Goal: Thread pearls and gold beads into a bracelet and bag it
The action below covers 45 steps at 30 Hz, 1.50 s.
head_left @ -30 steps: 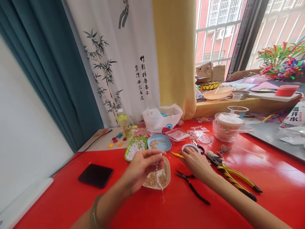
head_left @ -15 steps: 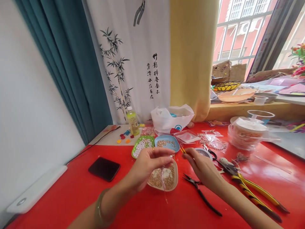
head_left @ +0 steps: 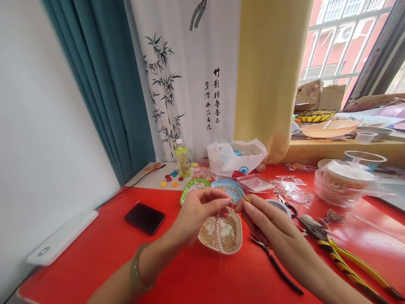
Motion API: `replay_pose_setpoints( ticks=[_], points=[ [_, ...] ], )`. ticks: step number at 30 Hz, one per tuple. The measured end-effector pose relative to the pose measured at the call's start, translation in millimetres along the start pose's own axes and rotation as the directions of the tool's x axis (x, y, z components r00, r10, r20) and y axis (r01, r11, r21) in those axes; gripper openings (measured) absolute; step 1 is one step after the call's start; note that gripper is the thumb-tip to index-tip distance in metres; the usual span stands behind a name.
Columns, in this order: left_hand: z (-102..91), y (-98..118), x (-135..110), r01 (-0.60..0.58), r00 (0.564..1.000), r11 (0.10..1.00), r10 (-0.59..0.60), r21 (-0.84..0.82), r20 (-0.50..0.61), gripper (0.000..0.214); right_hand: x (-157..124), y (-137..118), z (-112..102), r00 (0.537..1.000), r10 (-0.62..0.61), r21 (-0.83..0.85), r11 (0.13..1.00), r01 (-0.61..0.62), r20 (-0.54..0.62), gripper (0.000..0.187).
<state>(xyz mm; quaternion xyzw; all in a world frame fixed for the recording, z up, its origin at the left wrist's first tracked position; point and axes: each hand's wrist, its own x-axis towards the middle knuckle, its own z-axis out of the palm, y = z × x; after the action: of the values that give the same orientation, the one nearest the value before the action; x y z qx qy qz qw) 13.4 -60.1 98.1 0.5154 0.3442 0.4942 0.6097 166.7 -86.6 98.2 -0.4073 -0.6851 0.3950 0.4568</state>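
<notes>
My left hand (head_left: 198, 213) is closed in a pinch on the top of a strand of pale pink beads (head_left: 218, 232), which hangs down over a white dish of gold beads (head_left: 221, 234). My right hand (head_left: 268, 221) is pinched on a thin yellow needle-like tool (head_left: 244, 196), its tip close to my left fingertips above the dish. A green bangle sits on my left wrist. Behind my hands stand a green dish of white beads (head_left: 193, 188) and a blue dish of gold beads (head_left: 229, 188).
On the red table (head_left: 95, 253) lie a black phone (head_left: 144, 218), black pliers (head_left: 275, 264), yellow-handled pliers (head_left: 351, 264), a white tape roll (head_left: 278, 205), a plastic bag (head_left: 236, 158), a yellow bottle (head_left: 182, 158) and a wrapped container (head_left: 346, 179). A window ledge holds bowls at right.
My right hand left the tape roll, picked up the yellow needle-like tool and came left to meet my left hand over the white dish. The view shifted left.
</notes>
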Motion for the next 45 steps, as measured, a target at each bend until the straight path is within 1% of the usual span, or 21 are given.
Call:
replay_pose_setpoints(
  ticks=[2,5,8,11,14,16,21,24,27,29,32,34,37,39,42,45],
  points=[
    [-1.1,1,0,-0.047,0.999,0.998,0.048,0.041,-0.009,0.013,5,-1,2,0.996,-0.068,-0.15,0.987,0.058,-0.057,0.022],
    [-2.2,1,0,-0.087,0.996,0.992,0.086,0.096,0.009,0.013,9,0,0,0.988,-0.132,-0.356,0.929,0.098,-0.074,0.016],
    [-2.2,0,-1,-0.088,0.996,0.984,0.087,0.154,0.013,0.013,8,1,-1,0.97,-0.237,-0.525,0.834,0.17,-0.062,0.014],
    [-1.6,0,-2,-0.062,0.998,0.978,0.062,0.197,0.01,0.013,6,4,0,0.928,-0.369,-0.66,0.711,0.244,-0.055,0.019],
    [-0.9,0,-2,-0.038,0.999,0.98,0.034,0.193,0.025,0.01,6,8,2,0.886,-0.462,-0.745,0.602,0.289,-0.029,0.021],
    [-0.6,0,-1,-0.027,0.999,0.982,0.021,0.185,0.036,0.009,6,10,3,0.866,-0.501,-0.774,0.552,0.309,-0.012,0.021],
    [-1.4,2,-2,-0.029,0.998,0.978,0.016,0.204,0.063,0.012,6,11,5,0.82,-0.572,-0.827,0.457,0.328,0.009,0.022],
    [-2.3,3,-4,-0.031,0.997,0.97,0.011,0.242,0.082,0.016,6,10,5,0.809,-0.587,-0.843,0.43,0.322,0.01,0.024],
    [-2.3,3,-5,-0.065,0.995,0.962,0.042,0.265,0.092,0.015,6,10,5,0.81,-0.587,-0.846,0.433,0.311,-0.002,0.024],
    [-1.8,2,-5,-0.098,0.994,0.956,0.08,0.278,0.077,0.014,6,11,4,0.813,-0.582,-0.841,0.445,0.306,-0.012,0.024],
    [-0.1,0,-6,-0.157,0.987,0.94,0.155,0.302,0.03,0.013,5,10,2,0.838,-0.544,-0.816,0.501,0.288,-0.039,0.023],
    [1.3,-1,-7,-0.227,0.971,0.918,0.238,0.324,0.006,0.012,4,9,2,0.859,-0.507,-0.784,0.558,0.27,-0.065,0.022],
    [3.2,-3,-7,-0.351,0.926,0.868,0.378,0.352,-0.007,0.008,3,7,2,0.887,-0.451,-0.717,0.65,0.252,-0.097,0.02],
    [3.7,-4,-7,-0.403,0.902,0.844,0.432,0.354,-0.005,0.006,4,6,4,0.913,-0.392,-0.651,0.723,0.232,-0.11,0.018],
    [3.8,-7,-7,-0.417,0.894,0.845,0.448,0.336,-0.015,0.007,6,4,7,0.951,-0.28,-0.495,0.85,0.183,-0.129,0.02],
    [4.3,-9,-6,-0.394,0.906,0.873,0.422,0.288,-0.04,0.007,7,3,8,0.978,-0.165,-0.257,0.958,0.129,-0.123,0.019]
  ],
)
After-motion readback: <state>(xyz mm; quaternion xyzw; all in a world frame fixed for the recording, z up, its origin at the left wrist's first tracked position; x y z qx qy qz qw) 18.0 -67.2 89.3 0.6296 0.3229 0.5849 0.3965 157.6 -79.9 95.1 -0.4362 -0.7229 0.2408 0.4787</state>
